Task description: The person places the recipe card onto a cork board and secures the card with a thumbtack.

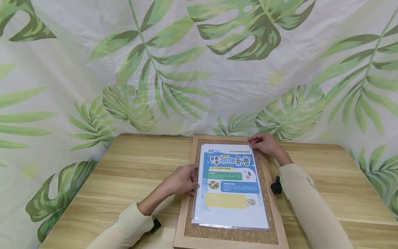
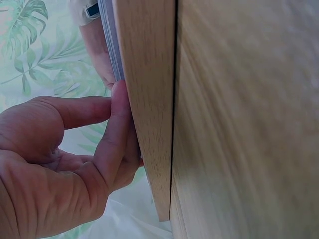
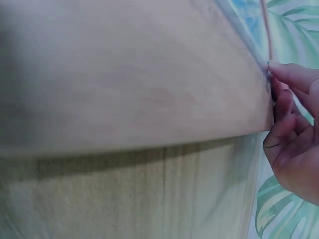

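Note:
A laminated poster [image 1: 230, 216] with blue, green and yellow panels and Chinese lettering lies on a cork board [image 1: 230, 237] in a wooden frame [image 1: 178, 230]. My left hand [image 1: 181, 180] is at the poster's left edge. In the left wrist view the left hand [image 2: 75, 149] brings thumb and fingertips together at the sheet's edge, close beside the frame. My right hand [image 1: 264, 142] pinches at the poster's top right corner, its fingers curled; whether a pin is between them I cannot tell. In the right wrist view the right hand [image 3: 294, 134] overlaps the frame's corner.
The framed board lies on a wood-grain table [image 1: 124, 173], its far end near the back edge. Behind hangs a leaf-printed cloth [image 1: 174, 69]. A tiny yellow piece [image 1: 291, 219] lies right of the frame. Black wrist devices [image 1: 276, 185] show beside both sleeves.

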The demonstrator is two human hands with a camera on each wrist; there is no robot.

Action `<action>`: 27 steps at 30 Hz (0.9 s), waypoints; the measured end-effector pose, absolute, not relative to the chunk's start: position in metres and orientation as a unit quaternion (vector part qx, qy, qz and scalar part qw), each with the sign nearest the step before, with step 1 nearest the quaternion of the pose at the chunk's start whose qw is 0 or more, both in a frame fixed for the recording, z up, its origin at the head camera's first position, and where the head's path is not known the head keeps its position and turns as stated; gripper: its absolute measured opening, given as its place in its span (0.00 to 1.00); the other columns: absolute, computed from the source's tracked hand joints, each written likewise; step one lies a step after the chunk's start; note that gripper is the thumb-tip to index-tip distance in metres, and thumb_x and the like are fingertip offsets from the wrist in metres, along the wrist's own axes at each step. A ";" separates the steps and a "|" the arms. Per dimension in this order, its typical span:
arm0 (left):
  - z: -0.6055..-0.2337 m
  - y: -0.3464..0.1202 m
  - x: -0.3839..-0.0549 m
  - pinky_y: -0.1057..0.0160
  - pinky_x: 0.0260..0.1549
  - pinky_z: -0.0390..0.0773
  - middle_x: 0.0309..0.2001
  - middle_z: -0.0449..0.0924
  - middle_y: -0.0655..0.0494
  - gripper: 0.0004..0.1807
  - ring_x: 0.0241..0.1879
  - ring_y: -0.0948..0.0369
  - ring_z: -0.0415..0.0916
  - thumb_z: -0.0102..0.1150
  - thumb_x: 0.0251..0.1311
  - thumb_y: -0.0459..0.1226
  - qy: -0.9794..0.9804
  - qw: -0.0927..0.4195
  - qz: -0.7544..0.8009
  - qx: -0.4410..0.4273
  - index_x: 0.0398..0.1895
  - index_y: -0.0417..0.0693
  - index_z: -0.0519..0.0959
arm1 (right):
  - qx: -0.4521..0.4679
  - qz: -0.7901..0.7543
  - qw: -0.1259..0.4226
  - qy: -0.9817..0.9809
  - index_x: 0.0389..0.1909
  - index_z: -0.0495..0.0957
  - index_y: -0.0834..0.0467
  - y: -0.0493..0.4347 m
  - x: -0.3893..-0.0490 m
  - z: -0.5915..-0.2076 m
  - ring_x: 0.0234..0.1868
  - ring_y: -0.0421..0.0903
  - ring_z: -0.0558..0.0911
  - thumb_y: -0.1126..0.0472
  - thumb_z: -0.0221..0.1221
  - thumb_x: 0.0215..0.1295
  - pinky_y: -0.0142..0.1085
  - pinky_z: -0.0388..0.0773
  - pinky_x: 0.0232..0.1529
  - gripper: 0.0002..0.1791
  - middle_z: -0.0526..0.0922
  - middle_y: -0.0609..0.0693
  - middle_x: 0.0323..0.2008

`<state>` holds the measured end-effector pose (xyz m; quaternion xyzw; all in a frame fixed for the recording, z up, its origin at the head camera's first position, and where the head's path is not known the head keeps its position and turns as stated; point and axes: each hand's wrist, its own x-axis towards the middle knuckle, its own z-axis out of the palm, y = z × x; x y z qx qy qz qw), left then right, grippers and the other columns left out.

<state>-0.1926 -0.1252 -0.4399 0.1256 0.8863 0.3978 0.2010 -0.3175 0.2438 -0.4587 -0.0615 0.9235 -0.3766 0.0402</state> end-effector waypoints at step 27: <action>-0.436 -0.124 -0.193 0.64 0.24 0.84 0.33 0.80 0.49 0.42 0.23 0.59 0.84 0.69 0.65 0.24 0.889 0.207 0.390 0.126 0.80 0.28 0.61 | -0.109 -0.362 0.042 0.925 0.61 0.83 0.69 0.268 -0.248 -0.438 0.50 0.58 0.86 0.60 0.63 0.75 0.37 0.82 0.43 0.21 0.88 0.65 0.50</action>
